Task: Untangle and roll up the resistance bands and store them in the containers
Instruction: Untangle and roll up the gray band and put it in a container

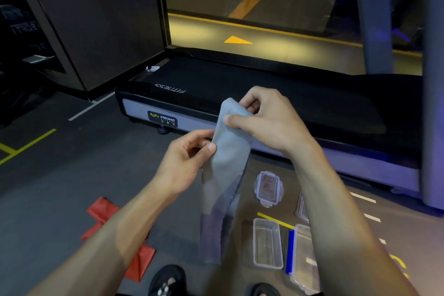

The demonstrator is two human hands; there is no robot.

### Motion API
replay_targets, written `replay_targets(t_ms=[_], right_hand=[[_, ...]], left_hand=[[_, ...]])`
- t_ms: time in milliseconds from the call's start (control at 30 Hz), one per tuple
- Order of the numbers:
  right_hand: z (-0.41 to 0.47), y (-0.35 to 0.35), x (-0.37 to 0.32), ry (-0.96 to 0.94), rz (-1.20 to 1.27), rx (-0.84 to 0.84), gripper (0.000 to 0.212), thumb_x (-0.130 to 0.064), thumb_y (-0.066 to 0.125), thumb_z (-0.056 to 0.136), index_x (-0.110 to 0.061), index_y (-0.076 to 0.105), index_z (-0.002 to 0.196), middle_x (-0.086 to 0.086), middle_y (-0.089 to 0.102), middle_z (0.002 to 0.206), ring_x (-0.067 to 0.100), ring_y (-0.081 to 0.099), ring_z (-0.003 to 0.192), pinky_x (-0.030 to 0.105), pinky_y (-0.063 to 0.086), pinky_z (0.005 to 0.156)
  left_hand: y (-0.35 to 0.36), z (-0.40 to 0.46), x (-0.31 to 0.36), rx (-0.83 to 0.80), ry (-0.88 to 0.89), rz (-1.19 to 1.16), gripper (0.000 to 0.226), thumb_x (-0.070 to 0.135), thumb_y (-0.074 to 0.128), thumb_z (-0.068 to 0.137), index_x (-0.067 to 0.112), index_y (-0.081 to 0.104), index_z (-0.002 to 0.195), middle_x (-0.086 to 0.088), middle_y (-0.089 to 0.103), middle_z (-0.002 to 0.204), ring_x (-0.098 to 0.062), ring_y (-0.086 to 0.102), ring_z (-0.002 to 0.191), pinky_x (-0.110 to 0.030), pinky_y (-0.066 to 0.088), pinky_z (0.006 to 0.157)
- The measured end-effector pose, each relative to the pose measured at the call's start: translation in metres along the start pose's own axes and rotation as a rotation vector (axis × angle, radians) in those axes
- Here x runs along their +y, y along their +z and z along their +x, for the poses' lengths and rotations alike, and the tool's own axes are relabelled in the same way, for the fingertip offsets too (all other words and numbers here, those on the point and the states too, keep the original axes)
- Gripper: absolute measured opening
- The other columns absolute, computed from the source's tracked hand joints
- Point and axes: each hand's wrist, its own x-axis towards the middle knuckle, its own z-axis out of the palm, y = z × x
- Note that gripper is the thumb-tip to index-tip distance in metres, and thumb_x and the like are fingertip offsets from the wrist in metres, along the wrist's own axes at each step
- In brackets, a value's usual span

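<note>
Grey band up in my hands, red one and the tubs on the floor.

The grey band [228, 158] hangs flat and limp, top end folded over. The red band [105, 211] sprawls crumpled at left. Clear open container [267, 243] sits right, a lid [268, 187] beyond it, a second container [303, 259] alongside.

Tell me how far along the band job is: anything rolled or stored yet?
Nothing looks stored: the open container on the floor shows nothing inside, and its lid lies apart. In hand: the left hand and right hand pinch the grey band, which hangs down unrolled. Left: rolling it, plus the red band on the floor, which lies spread out.
</note>
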Motion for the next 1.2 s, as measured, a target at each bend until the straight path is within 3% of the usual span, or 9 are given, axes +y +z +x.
replay_targets(t_ms=[133,300,400,533,667,767,900,1033,1200], right_hand=[[-0.001,-0.001,0.002,-0.017,0.072,-0.049,0.025,-0.035,0.087,0.073,-0.020,0.069,0.082,0.004,0.070,0.083,0.008,0.058,0.069,0.037,0.051,0.065],[-0.003,-0.004,0.007,-0.021,0.141,-0.108,0.025,-0.040,0.086,0.073,-0.021,0.072,0.081,0.003,0.072,0.084,0.011,0.063,0.073,0.038,0.053,0.069],[-0.004,-0.006,0.007,-0.026,0.161,-0.144,0.026,-0.043,0.084,0.072,-0.022,0.073,0.080,0.002,0.073,0.085,0.012,0.065,0.075,0.038,0.053,0.071],[-0.003,-0.006,0.007,-0.027,0.197,-0.198,0.034,-0.052,0.080,0.065,-0.021,0.075,0.079,0.012,0.073,0.089,0.017,0.064,0.076,0.040,0.050,0.073],[-0.001,-0.008,0.009,0.008,0.237,-0.249,0.038,-0.053,0.079,0.065,-0.018,0.075,0.080,0.020,0.072,0.089,0.019,0.062,0.072,0.040,0.046,0.072],[-0.001,-0.006,0.013,0.038,0.244,-0.268,0.045,-0.057,0.078,0.063,-0.016,0.075,0.080,0.022,0.071,0.091,0.019,0.062,0.073,0.040,0.045,0.073],[0.001,-0.004,0.017,0.084,0.242,-0.252,0.045,-0.059,0.077,0.061,-0.017,0.074,0.077,0.016,0.074,0.086,0.019,0.065,0.073,0.041,0.049,0.073],[0.003,-0.006,0.021,0.123,0.275,-0.227,0.031,-0.046,0.080,0.072,-0.016,0.072,0.072,0.002,0.070,0.072,0.014,0.066,0.069,0.036,0.050,0.069],[0.000,-0.008,0.022,0.152,0.294,-0.222,0.035,-0.048,0.080,0.068,-0.014,0.072,0.073,0.003,0.070,0.073,0.018,0.067,0.072,0.040,0.053,0.072]], left_hand=[[-0.002,0.001,0.001,-0.017,0.011,0.046,0.015,0.008,0.063,0.098,0.013,0.072,0.109,-0.022,0.070,0.098,-0.017,0.061,0.083,-0.030,0.049,0.071],[-0.005,0.003,-0.003,-0.021,0.011,0.076,0.009,0.011,0.066,0.097,0.016,0.070,0.091,-0.002,0.068,0.087,-0.015,0.059,0.080,-0.033,0.049,0.074],[-0.009,0.004,-0.003,-0.069,0.048,0.138,0.004,0.019,0.068,0.095,0.015,0.069,0.094,0.000,0.068,0.100,-0.012,0.064,0.094,-0.030,0.052,0.088],[-0.005,0.001,0.002,-0.207,-0.030,-0.096,0.015,0.018,0.060,0.095,0.006,0.061,0.104,-0.003,0.067,0.085,-0.011,0.063,0.077,-0.022,0.050,0.073],[-0.002,0.000,0.005,-0.226,-0.032,-0.116,0.019,0.013,0.057,0.097,0.011,0.066,0.113,-0.006,0.071,0.096,-0.015,0.067,0.088,-0.025,0.052,0.079],[0.000,0.001,0.005,-0.177,-0.067,-0.118,0.009,0.019,0.063,0.087,0.012,0.068,0.089,-0.012,0.062,0.085,-0.025,0.053,0.079,-0.037,0.041,0.074],[0.011,-0.001,0.009,-0.106,-0.084,-0.194,0.032,0.028,0.056,0.069,-0.001,0.048,0.079,-0.015,0.047,0.084,-0.029,0.037,0.083,-0.046,0.024,0.076],[0.019,-0.005,0.015,-0.057,-0.049,-0.280,0.039,0.033,0.061,0.085,-0.003,0.049,0.080,-0.014,0.049,0.086,-0.026,0.041,0.084,-0.043,0.030,0.078],[0.021,-0.007,0.015,-0.001,0.037,-0.204,0.040,0.036,0.059,0.100,-0.003,0.062,0.093,-0.005,0.064,0.086,-0.015,0.055,0.081,-0.032,0.043,0.075]])
